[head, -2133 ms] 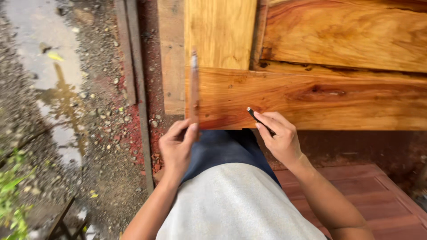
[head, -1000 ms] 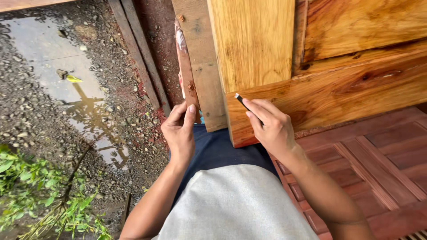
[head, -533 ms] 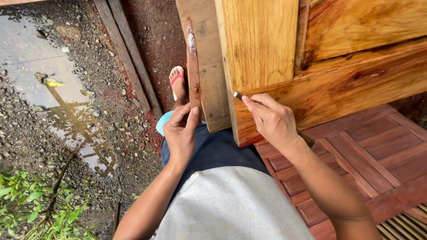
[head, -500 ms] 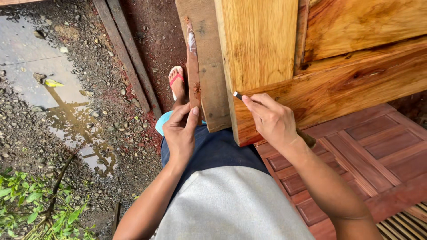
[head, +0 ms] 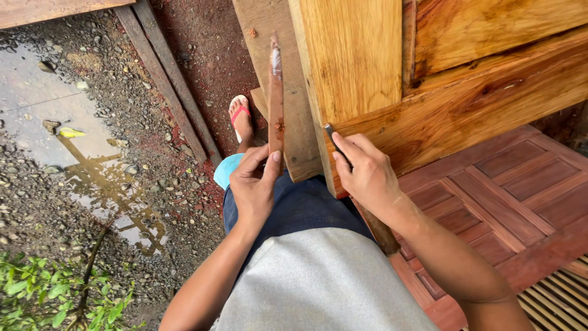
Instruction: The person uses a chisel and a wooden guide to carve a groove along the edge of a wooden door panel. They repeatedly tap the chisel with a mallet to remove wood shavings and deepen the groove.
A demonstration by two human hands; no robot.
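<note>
At the end of the stacked planks [head: 355,67], a thin reddish wood strip [head: 275,92] stands upright, its lower end pinched in the left hand [head: 254,187], grip closed, thumb up. Right hand [head: 367,175], fingers curled shut round a dark pencil [head: 335,142], tip against the plank edge. Sandalled foot [head: 240,119] on gravel [head: 92,184] below.
</note>
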